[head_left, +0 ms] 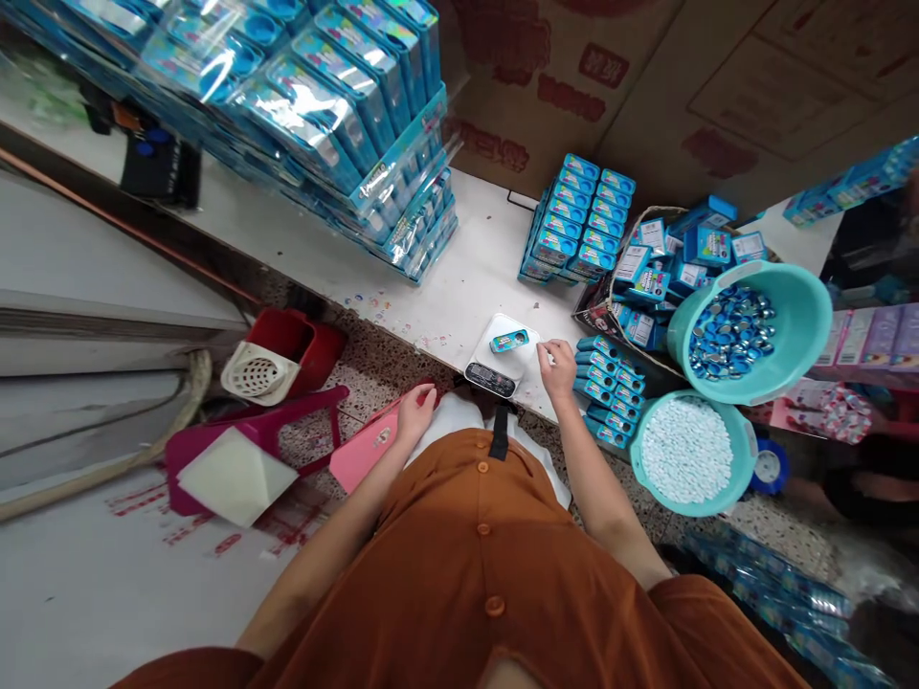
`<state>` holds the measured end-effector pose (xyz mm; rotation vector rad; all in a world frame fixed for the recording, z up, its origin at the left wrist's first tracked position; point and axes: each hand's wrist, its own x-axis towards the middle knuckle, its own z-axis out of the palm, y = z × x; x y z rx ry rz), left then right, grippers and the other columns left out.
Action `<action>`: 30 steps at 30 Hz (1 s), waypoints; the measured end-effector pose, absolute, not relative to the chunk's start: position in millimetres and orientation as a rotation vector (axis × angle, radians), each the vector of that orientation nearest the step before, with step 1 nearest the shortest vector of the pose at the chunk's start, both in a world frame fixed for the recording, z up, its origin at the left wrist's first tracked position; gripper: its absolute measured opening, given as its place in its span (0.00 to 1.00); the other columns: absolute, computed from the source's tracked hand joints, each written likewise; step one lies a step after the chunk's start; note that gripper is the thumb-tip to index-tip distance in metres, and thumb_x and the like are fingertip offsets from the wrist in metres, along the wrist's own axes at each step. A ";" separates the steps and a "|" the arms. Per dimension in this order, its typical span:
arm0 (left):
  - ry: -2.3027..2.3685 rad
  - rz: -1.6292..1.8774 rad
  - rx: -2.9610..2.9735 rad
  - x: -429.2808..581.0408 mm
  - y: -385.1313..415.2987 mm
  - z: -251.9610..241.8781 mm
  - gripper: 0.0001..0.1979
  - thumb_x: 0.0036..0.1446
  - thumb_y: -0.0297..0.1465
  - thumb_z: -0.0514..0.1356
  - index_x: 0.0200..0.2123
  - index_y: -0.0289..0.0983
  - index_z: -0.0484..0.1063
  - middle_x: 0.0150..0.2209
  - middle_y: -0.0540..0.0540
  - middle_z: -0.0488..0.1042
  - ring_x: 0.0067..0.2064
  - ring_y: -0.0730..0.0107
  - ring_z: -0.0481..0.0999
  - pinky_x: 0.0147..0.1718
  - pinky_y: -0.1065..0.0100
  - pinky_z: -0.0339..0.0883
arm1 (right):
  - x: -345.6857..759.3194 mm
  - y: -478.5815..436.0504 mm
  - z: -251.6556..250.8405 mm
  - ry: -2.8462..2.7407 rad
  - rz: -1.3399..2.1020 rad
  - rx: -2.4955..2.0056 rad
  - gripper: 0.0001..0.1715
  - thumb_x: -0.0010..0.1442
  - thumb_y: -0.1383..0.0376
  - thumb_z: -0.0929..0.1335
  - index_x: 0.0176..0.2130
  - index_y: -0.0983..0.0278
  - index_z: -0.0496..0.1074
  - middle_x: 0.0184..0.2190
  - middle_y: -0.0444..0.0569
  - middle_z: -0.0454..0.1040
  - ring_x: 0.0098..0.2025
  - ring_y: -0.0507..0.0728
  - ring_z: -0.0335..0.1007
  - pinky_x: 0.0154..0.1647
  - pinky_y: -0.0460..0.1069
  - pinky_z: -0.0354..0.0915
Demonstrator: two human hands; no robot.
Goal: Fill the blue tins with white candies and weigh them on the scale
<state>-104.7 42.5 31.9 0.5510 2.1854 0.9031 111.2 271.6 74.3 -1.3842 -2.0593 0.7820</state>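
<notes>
1. Cardboard cartons (pixel 632 86) with red print fill the top right of the frame, behind a white counter (pixel 459 258) that runs diagonally across the middle.
2. Shrink-wrapped stacks of blue boxes (pixel 337 115) sit at upper left; a smaller stack of blue boxes (pixel 574 218) stands right of centre.
3. Two teal basins sit at right: the upper basin (pixel 800 321) holds blue-and-silver pieces, the lower basin (pixel 739 474) white tablets.
4. Just ahead of the torso, a digital scale (pixel 499 354) sits at the counter edge, with a small blue box (pixel 509 340) lying on its white platform.
5. The right hand (pixel 556 373), just beside the scale, has thumb and fingers pressed together, apparently pinching a small white piece (pixel 551 356).
6. The left hand (pixel 416 413) rests near the counter edge, its fingers loosely curled; whether they hold anything cannot be told.
</notes>
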 end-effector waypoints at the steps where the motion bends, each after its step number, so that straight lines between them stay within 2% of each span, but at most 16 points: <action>1: 2.185 0.900 0.555 -102.7 43.5 32.4 0.16 0.55 0.40 0.55 0.40 0.37 0.74 0.43 0.42 0.77 0.47 0.61 0.74 0.53 0.58 0.64 | 119.1 268.6 74.8 -2.053 0.763 -1.400 0.16 0.62 0.57 0.62 0.34 0.62 0.75 0.35 0.51 0.71 0.40 0.56 0.67 0.43 0.52 0.65; 15: 2.133 0.842 0.657 -56.5 49.0 32.5 0.15 0.54 0.39 0.55 0.40 0.37 0.74 0.43 0.41 0.77 0.46 0.61 0.75 0.51 0.58 0.65 | 228.2 225.8 65.0 -1.962 0.607 -1.535 0.17 0.63 0.57 0.61 0.32 0.63 0.74 0.34 0.51 0.73 0.40 0.56 0.68 0.44 0.52 0.64; 20: 2.197 0.757 1.012 -43.7 64.1 43.6 0.15 0.57 0.38 0.54 0.43 0.38 0.72 0.45 0.41 0.75 0.49 0.57 0.71 0.54 0.54 0.62 | 253.7 211.3 66.1 -1.947 0.587 -1.522 0.18 0.64 0.58 0.61 0.33 0.63 0.75 0.33 0.52 0.74 0.40 0.57 0.69 0.44 0.53 0.66; 26: 2.284 0.747 1.526 -40.0 150.9 81.7 0.25 0.56 0.37 0.57 0.57 0.37 0.61 0.56 0.37 0.65 0.59 0.51 0.61 0.60 0.52 0.52 | 275.2 190.9 70.7 -1.867 0.561 -1.573 0.18 0.63 0.57 0.61 0.33 0.61 0.75 0.34 0.52 0.75 0.39 0.58 0.71 0.43 0.54 0.66; 30: 2.188 0.644 1.755 -42.7 206.9 84.7 0.33 0.51 0.36 0.62 0.59 0.35 0.57 0.58 0.33 0.61 0.61 0.47 0.57 0.59 0.51 0.52 | 280.3 174.3 70.9 -1.778 0.530 -1.660 0.19 0.63 0.56 0.61 0.33 0.60 0.76 0.34 0.53 0.75 0.39 0.59 0.71 0.44 0.55 0.67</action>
